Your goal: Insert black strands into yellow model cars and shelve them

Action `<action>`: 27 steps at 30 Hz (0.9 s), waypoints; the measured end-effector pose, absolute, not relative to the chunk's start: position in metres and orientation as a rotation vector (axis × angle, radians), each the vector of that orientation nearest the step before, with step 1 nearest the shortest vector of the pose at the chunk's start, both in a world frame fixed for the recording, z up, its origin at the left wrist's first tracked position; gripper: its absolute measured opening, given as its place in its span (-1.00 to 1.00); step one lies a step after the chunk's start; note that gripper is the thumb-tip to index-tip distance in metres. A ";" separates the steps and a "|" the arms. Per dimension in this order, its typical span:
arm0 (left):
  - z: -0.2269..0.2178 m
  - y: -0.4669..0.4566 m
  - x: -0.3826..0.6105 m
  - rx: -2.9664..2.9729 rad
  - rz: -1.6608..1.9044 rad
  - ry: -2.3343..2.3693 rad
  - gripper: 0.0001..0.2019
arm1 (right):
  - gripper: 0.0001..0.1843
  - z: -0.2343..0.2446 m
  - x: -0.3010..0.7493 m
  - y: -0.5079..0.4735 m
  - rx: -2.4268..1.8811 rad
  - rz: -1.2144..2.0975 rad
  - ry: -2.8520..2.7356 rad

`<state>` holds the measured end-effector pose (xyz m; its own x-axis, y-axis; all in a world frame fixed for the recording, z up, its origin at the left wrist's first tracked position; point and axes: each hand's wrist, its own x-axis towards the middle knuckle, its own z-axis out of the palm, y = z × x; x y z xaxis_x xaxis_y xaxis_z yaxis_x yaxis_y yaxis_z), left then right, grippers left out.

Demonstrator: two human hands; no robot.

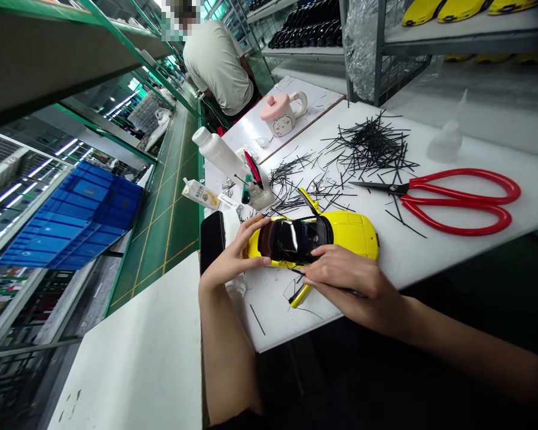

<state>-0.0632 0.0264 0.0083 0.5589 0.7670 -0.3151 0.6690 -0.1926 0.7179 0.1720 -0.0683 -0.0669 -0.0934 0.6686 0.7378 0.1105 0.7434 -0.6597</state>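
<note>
A yellow model car with a black glossy roof lies on the white table, both its doors swung open. My left hand grips the car's left end, fingers curled over its top. My right hand rests at the car's near side, pinching a thin dark tool or strip whose tip points at the open near door.
Red-handled scissors lie right of the car. A heap of thin black strips spreads behind it. A white bottle, a pink mug and a black phone stand about. Another person works farther back.
</note>
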 end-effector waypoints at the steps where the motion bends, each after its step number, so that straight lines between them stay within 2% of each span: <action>1: 0.008 0.026 -0.063 1.916 0.145 1.159 -0.32 | -0.84 -0.066 0.171 -0.069 -0.636 0.533 -1.626; 7: 0.007 0.027 -0.064 1.939 0.137 1.151 -0.31 | -0.85 -0.061 0.168 -0.072 -0.631 0.547 -1.580; 18: 0.016 0.017 -0.057 1.998 0.075 1.266 -0.32 | -0.94 -0.056 0.169 -0.077 -0.784 0.857 -1.288; 23: 0.027 -0.002 -0.037 2.301 0.162 1.413 -0.08 | -0.94 -0.053 0.176 -0.071 -0.886 0.919 -1.187; 25: 0.028 -0.010 -0.029 2.417 0.155 1.421 -0.19 | -0.95 -0.053 0.178 -0.067 -0.914 0.933 -1.154; 27: 0.026 -0.017 -0.022 2.528 0.181 1.429 -0.43 | -0.95 -0.055 0.180 -0.063 -0.927 0.966 -1.131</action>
<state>-0.0223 -0.0169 0.0263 0.5164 0.8563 -0.0061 0.8278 -0.4973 0.2598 0.1805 -0.0631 -0.0545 0.1501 0.9451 0.2903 -0.1389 0.3109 -0.9402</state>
